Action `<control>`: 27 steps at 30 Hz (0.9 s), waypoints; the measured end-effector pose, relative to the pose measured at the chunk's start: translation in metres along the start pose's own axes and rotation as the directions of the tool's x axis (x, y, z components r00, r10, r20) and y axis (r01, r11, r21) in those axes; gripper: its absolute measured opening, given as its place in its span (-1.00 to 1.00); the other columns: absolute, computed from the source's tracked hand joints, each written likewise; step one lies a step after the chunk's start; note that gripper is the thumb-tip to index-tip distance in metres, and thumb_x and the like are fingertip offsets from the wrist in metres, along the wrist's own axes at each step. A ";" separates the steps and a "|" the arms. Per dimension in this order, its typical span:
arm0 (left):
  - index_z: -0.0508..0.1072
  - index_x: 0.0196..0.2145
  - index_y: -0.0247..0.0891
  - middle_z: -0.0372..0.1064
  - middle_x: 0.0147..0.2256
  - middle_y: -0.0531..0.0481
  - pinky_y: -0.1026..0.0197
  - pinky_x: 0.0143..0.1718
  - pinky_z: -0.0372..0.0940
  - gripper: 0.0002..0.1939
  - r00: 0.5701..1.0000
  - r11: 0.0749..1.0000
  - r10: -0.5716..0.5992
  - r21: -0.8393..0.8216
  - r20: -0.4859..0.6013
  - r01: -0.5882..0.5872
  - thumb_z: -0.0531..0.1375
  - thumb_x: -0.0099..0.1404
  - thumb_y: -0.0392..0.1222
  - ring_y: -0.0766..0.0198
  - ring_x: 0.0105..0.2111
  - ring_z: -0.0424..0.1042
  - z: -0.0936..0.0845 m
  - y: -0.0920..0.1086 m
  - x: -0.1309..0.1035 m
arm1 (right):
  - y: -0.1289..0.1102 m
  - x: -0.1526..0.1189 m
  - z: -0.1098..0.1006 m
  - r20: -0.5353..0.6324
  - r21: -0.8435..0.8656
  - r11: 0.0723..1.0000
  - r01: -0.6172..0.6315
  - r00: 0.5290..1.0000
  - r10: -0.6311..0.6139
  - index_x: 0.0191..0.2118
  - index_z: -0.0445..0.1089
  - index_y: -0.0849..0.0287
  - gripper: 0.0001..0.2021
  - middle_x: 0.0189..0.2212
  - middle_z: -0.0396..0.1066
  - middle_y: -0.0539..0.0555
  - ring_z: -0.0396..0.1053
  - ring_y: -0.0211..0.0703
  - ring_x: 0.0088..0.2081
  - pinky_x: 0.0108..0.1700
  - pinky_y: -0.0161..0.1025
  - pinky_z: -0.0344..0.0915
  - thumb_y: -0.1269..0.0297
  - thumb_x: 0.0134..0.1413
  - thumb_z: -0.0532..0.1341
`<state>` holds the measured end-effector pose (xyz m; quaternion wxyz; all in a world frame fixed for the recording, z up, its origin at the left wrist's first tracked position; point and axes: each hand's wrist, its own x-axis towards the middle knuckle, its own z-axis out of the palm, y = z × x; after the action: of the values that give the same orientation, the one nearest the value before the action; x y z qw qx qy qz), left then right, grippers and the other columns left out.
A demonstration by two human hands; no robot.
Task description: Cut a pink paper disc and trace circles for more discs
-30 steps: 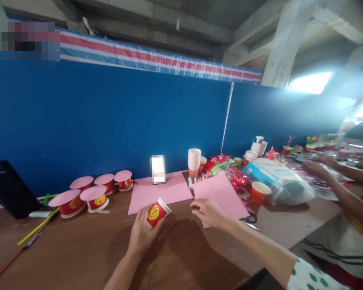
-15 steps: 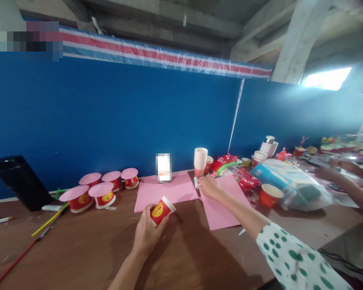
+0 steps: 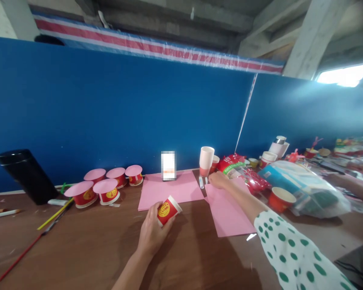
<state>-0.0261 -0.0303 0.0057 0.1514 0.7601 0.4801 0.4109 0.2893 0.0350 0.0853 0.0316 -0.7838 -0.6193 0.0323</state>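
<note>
"Red: what is held?"
"By the left hand, a paper cup is clasped in curled fingers, long axis slanted up rightward."
"Then?"
"A white tube, just left of the nearer right hand, whose grip cannot be told."

Right hand apparently beside cup stack

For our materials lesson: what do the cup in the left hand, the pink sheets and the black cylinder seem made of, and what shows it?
Red cup: probably paper or card, smooth; printed yellow emblem, white edge.
Pink sheets: likely paper or thin card, matt; flat, straight-edged, no strong glare.
Black cylinder: metal or plastic, smooth; rigid-looking, but I cannot tell which.
</note>
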 end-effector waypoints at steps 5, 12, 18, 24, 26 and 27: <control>0.15 -0.01 -0.20 0.28 -0.09 -0.14 0.02 -0.12 0.26 -0.50 1.000 1.000 -0.003 0.009 -0.016 0.003 0.14 0.13 -0.01 0.06 -0.09 0.33 0.002 -0.001 0.001 | 0.010 0.005 -0.013 0.046 -0.085 0.996 -0.019 0.999 0.023 -0.02 0.27 0.21 -0.72 -0.06 0.30 0.12 0.34 -0.12 -0.14 -0.14 -0.07 0.33 0.24 0.18 0.12; 0.14 0.00 -0.22 0.28 -0.08 -0.14 0.05 -0.10 0.26 -0.50 1.000 0.999 0.000 0.034 -0.017 0.000 0.13 0.14 -0.01 0.09 -0.08 0.33 0.002 -0.001 0.002 | -0.007 0.014 0.007 0.075 -0.150 0.988 -0.026 0.996 0.038 -0.02 0.27 0.21 -0.72 -0.06 0.30 0.13 0.34 -0.12 -0.13 -0.13 -0.07 0.33 0.24 0.18 0.12; 0.10 0.03 -0.22 0.25 -0.06 -0.17 -0.01 -0.06 0.23 -0.46 1.000 0.999 -0.019 0.033 -0.014 0.020 0.14 0.14 -0.02 0.05 -0.04 0.29 0.003 -0.003 0.001 | -0.024 0.021 0.023 0.089 -0.178 0.982 -0.054 0.993 0.071 -0.02 0.27 0.22 -0.72 -0.06 0.29 0.13 0.34 -0.11 -0.13 -0.13 -0.06 0.32 0.24 0.17 0.12; 0.10 0.02 -0.21 0.24 -0.06 -0.16 -0.02 -0.06 0.22 -0.48 1.000 1.000 -0.028 0.013 -0.005 0.028 0.13 0.15 -0.02 0.05 -0.05 0.29 0.001 -0.002 0.001 | -0.030 0.020 0.024 0.075 -0.154 0.982 -0.109 0.990 0.122 -0.01 0.26 0.24 -0.70 -0.06 0.29 0.13 0.34 -0.11 -0.13 -0.14 -0.06 0.33 0.25 0.17 0.13; 0.12 0.00 -0.20 0.25 -0.07 -0.15 -0.02 -0.06 0.23 -0.50 1.000 1.000 -0.024 0.005 -0.002 0.024 0.13 0.15 -0.02 0.04 -0.06 0.29 0.001 -0.002 0.001 | -0.030 0.019 0.023 0.051 -0.125 0.984 -0.127 0.990 0.135 -0.01 0.26 0.22 -0.71 -0.06 0.29 0.13 0.34 -0.11 -0.13 -0.14 -0.06 0.33 0.25 0.17 0.13; 0.13 -0.01 -0.20 0.25 -0.08 -0.15 -0.03 -0.07 0.23 -0.51 1.000 1.000 -0.021 -0.001 -0.004 0.021 0.13 0.15 -0.02 0.04 -0.07 0.30 0.001 -0.002 0.001 | -0.030 0.018 0.021 0.036 -0.105 0.986 -0.133 0.990 0.138 -0.02 0.26 0.23 -0.71 -0.06 0.29 0.13 0.34 -0.11 -0.13 -0.14 -0.07 0.33 0.25 0.17 0.13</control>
<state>-0.0261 -0.0284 0.0047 0.1549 0.7540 0.4884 0.4111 0.2625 0.0599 0.0664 -0.0241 -0.8239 -0.5659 0.0195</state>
